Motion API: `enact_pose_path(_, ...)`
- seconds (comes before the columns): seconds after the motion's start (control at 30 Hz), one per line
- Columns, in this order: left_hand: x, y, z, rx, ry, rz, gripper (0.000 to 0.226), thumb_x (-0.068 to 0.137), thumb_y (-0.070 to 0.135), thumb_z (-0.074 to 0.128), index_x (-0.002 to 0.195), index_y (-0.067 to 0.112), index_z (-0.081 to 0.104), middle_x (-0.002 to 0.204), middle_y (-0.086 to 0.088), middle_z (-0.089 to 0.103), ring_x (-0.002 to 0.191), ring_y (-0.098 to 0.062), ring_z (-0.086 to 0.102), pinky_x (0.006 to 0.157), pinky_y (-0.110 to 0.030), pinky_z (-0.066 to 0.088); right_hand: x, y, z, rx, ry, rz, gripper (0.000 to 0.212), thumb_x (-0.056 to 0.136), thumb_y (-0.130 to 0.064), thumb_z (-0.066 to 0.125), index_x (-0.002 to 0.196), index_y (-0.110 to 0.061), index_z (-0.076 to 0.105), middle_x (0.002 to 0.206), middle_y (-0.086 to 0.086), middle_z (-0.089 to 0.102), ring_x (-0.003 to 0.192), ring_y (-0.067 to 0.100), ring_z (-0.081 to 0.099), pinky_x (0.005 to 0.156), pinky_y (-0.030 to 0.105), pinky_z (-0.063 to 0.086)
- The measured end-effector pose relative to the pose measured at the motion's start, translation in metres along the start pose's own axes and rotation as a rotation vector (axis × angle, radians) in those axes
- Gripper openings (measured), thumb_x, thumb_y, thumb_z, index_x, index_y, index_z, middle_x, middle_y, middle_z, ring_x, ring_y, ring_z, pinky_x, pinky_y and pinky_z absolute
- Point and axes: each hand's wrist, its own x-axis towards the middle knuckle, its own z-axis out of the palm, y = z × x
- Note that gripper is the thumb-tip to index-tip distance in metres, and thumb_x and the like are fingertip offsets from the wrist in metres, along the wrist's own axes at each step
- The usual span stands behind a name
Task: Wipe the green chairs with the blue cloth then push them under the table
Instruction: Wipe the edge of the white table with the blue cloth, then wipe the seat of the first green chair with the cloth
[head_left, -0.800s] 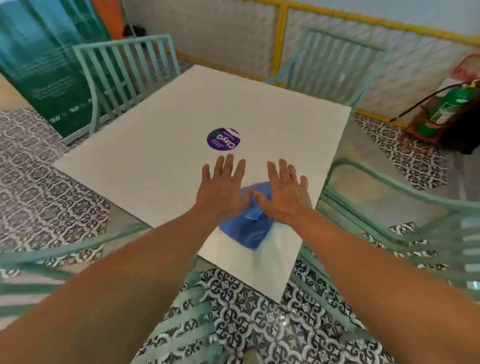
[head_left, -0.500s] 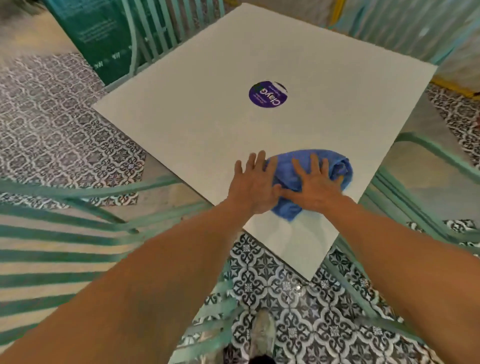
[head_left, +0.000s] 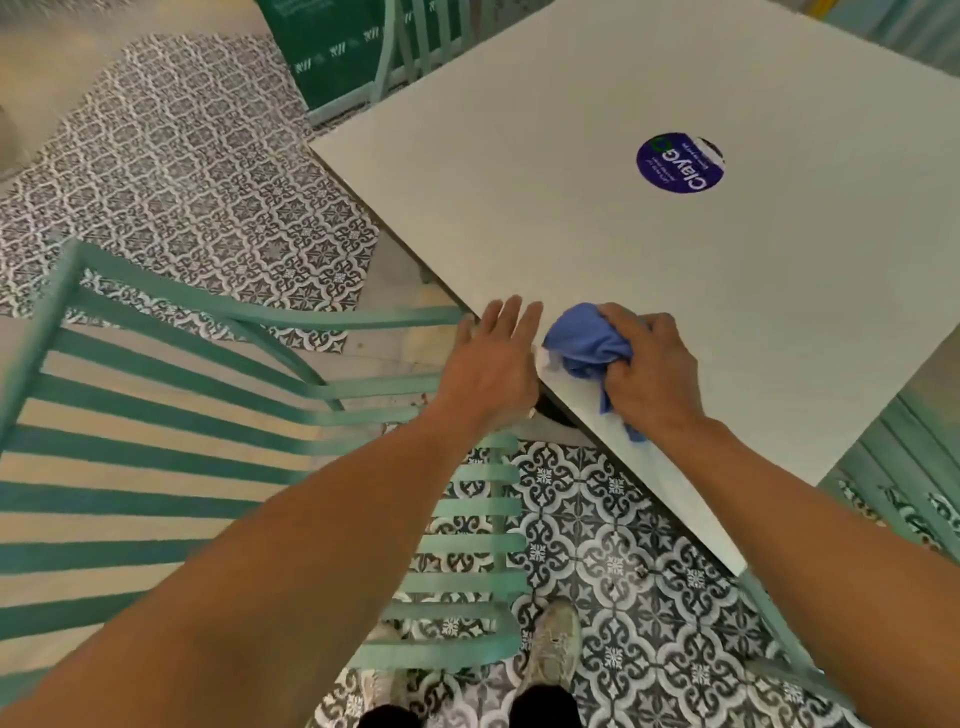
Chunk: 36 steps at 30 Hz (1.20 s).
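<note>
Right hand (head_left: 652, 371) clenched round the bunched blue cloth (head_left: 584, 345), at the near-left edge of the white bench (head_left: 597, 223). A tail of cloth hangs from under the hand over that edge. Left hand (head_left: 491, 364) flat, fingers straight, resting at the bench edge just left of the cloth; grasping nothing.

Nearest green chair (head_left: 208, 410) stands left of the bench, pulled out, its arm rail reaching to the bench edge by the left hand. Another green chair (head_left: 898, 483) shows at the near right, and part of 1 more (head_left: 410, 47) beyond the far-left side. None looks tucked under.

Risks, as I judge them:
- Loose cloth tail could snag on the bench corner or a chair slat when lifted across.
- Chair arm sits level with the bench edge; pushing in could jam it or pinch the left hand's fingers.
- Person's shoes (head_left: 553, 654) stand close by the chair's seat; chair legs could catch them.

Writing: round purple sticker (head_left: 679, 162) on the bench, upside down to camera, reads "clayGo"; smaller lines unreadable. Green panel (head_left: 327, 47) at far left carries white marks, too small to read.
</note>
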Motion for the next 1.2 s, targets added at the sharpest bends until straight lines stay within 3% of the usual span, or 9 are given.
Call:
enact_pose_path(0.13, -0.034, -0.093, -0.005, 0.070, -0.040, -0.098, 0.065, 0.091, 0.021, 0.045, 0.152, 0.013, 0.025, 0.157, -0.011, 0.028, 0.145, -0.030, 0.024, 0.115, -0.050, 0.023, 0.000, -0.073, 0.047, 0.097, -0.021, -0.110, 0.055, 0.087, 0.002, 0.049, 0.132, -0.027, 0.058, 0.147, 0.010, 0.038, 0.119, 0.034, 0.049, 0.098, 0.033, 0.039)
enact_pose_path(0.27, -0.064, -0.178, 0.008, 0.091, -0.125, -0.153, 0.066, 0.091, 0.023, 0.046, 0.152, 0.015, 0.023, 0.158, -0.010, 0.024, 0.146, -0.029, 0.019, 0.117, -0.051, 0.017, -0.005, -0.125, 0.103, 0.084, -0.042, -0.089, 0.044, 0.087, 0.002, 0.049, 0.120, -0.020, 0.068, 0.150, 0.008, 0.035, 0.116, 0.033, 0.050, 0.093, 0.032, 0.041)
enact_pose_path(0.47, -0.099, -0.265, 0.057, 0.101, -0.211, -0.111, 0.062, 0.098, 0.038, 0.037, 0.152, 0.013, 0.021, 0.157, -0.012, 0.022, 0.144, -0.031, 0.018, 0.115, -0.054, 0.017, -0.011, -0.150, 0.198, -0.079, -0.010, 0.057, 0.042, 0.084, -0.031, 0.048, 0.119, -0.014, 0.065, 0.142, 0.011, 0.039, 0.108, 0.036, 0.053, 0.080, 0.036, 0.041)
enact_pose_path(0.7, -0.099, -0.329, 0.147, 0.063, -0.290, -0.150, 0.066, 0.100, 0.045, 0.030, 0.155, 0.014, 0.012, 0.162, -0.013, 0.011, 0.149, -0.031, 0.008, 0.118, -0.056, 0.006, 0.013, -0.124, 0.305, -0.194, -0.005, 0.143, 0.032, 0.095, -0.033, 0.050, 0.121, -0.019, 0.061, 0.139, 0.010, 0.040, 0.104, 0.038, 0.052, 0.077, 0.036, 0.038)
enact_pose_path(0.83, -0.095, -0.350, 0.208, 0.047, -0.340, -0.195, 0.065, 0.102, 0.045, 0.026, 0.156, 0.013, 0.009, 0.162, -0.013, 0.011, 0.149, -0.031, 0.007, 0.118, -0.055, 0.006, 0.034, -0.084, 0.354, -0.217, 0.013, 0.193, 0.034, 0.094, -0.031, 0.050, 0.124, -0.018, 0.058, 0.135, 0.016, 0.042, 0.109, 0.039, 0.053, 0.084, 0.040, 0.043)
enact_pose_path(0.97, -0.096, -0.358, 0.253, 0.072, -0.340, -0.179, 0.063, 0.103, 0.042, 0.025, 0.154, 0.009, 0.013, 0.160, -0.014, 0.017, 0.148, -0.031, 0.012, 0.117, -0.055, 0.011, 0.050, -0.051, 0.378, -0.261, 0.085, 0.235, 0.033, 0.094, -0.033, 0.047, 0.120, -0.015, 0.058, 0.132, 0.017, 0.045, 0.106, 0.040, 0.054, 0.081, 0.040, 0.042)
enact_pose_path(1.1, -0.104, -0.371, 0.285, 0.131, -0.328, -0.216, 0.060, 0.102, 0.041, 0.027, 0.150, 0.005, 0.026, 0.152, -0.015, 0.034, 0.142, -0.032, 0.026, 0.117, -0.054, 0.013, 0.069, -0.031, 0.400, -0.309, 0.134, 0.257, 0.038, 0.096, -0.037, 0.044, 0.126, -0.015, 0.053, 0.135, 0.017, 0.044, 0.114, 0.040, 0.051, 0.092, 0.043, 0.041)
enact_pose_path(1.2, -0.112, -0.384, 0.300, 0.223, -0.387, -0.246, 0.064, 0.103, 0.046, 0.019, 0.152, 0.005, 0.021, 0.155, -0.019, 0.029, 0.145, -0.034, 0.021, 0.119, -0.051, 0.005, 0.081, -0.016, 0.424, -0.370, -0.022, 0.249, 0.041, 0.097, -0.036, 0.039, 0.131, -0.016, 0.049, 0.142, 0.022, 0.037, 0.129, 0.042, 0.038, 0.104, 0.050, 0.035)
